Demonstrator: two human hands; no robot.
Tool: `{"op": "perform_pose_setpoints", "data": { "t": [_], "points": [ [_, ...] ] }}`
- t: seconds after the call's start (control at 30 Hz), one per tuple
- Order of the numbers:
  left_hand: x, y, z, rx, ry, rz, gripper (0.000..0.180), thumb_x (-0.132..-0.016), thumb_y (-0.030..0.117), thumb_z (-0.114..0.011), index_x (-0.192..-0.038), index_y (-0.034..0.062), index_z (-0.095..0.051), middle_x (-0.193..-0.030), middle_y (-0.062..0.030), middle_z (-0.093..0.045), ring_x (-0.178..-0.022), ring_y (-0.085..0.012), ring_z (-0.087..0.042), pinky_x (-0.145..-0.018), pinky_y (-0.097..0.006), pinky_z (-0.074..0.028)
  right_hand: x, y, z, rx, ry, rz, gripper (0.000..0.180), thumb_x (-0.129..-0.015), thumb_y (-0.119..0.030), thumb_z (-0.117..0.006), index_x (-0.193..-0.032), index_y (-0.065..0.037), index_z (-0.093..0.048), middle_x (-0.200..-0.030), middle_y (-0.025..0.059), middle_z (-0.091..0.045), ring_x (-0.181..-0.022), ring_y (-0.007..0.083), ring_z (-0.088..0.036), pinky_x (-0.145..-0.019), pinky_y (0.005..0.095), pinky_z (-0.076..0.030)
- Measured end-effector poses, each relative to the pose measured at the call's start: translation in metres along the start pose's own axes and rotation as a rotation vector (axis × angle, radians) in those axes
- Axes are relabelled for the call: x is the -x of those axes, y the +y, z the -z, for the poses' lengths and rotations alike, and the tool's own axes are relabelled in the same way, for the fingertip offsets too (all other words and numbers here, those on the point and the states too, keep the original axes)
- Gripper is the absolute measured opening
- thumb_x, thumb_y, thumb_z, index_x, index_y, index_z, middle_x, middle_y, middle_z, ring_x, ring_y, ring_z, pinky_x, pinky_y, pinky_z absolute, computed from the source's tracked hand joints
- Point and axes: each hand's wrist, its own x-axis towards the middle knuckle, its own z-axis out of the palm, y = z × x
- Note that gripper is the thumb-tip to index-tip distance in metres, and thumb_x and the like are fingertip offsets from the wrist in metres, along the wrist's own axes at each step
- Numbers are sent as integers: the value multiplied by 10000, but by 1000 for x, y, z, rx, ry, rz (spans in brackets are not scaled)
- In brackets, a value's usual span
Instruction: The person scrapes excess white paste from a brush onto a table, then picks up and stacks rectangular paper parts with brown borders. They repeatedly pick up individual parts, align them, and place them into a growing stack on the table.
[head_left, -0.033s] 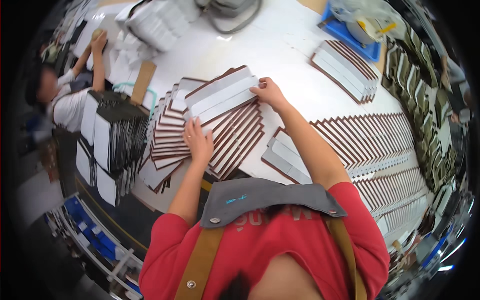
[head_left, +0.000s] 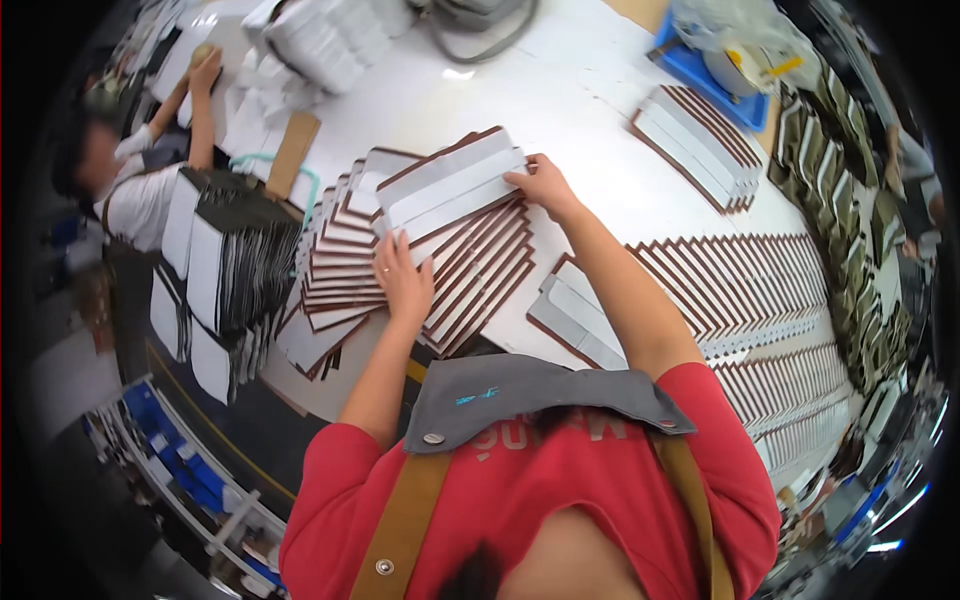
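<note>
A flat grey-white panel (head_left: 455, 180) with a dark red-brown edge lies tilted on top of a fanned pile. My right hand (head_left: 543, 187) pinches its right end between thumb and fingers. Stretched fingers of my left hand (head_left: 405, 282) rest at the panel's near left corner, the thumb apart over the pile. Beneath lie many similar panels (head_left: 480, 285), overlapping in stepped rows so that their brown edges show. Another few panels (head_left: 575, 305) sit at the right, partly hidden by my right forearm.
More panels (head_left: 735, 290) cover the table's right side in rows, with a small set (head_left: 695, 150) beyond. A blue tray (head_left: 690, 70) holds a bowl (head_left: 735, 75). Dark green cloth pieces (head_left: 835, 230) line the right edge. Stacked dark pieces (head_left: 245, 270) stand left, near a co-worker (head_left: 145, 200).
The whole view has shifted slightly. My hands and the panel keep nearly the same place relative to the pile.
</note>
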Motion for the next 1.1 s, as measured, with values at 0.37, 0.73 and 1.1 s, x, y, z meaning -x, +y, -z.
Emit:
{"op": "perform_pose_setpoints", "data": {
  "t": [0.37,0.73,1.1],
  "points": [
    [14,-13,-12,211,126,-5,773,-749,376,-620,-1312,20,-227,-1359,-215,-178,-1261,-392,-162,-1022,-508,-148,-10,-1,-7,90,-71,147,325,-699,-160,-602,-926,68,-554,-831,163,-589,-744,222,-564,-662,320,-447],
    [1,11,11,85,44,75,677,-740,322,-634,-1262,35,-314,-1297,-181,-280,-1150,-361,-317,-961,-461,-241,26,19,84,-121,246,53,285,-755,-127,-560,-980,31,-488,-793,114,-540,-642,155,-530,-507,262,-440],
    [-91,14,-48,829,-111,422,409,-713,58,-586,-1089,-4,-440,-878,-125,-539,-783,-213,-549,-671,-307,-449,31,59,79,9,326,215,225,-842,-159,-518,-937,40,-561,-741,50,-573,-650,110,-512,-590,235,-420]
  ]
}}
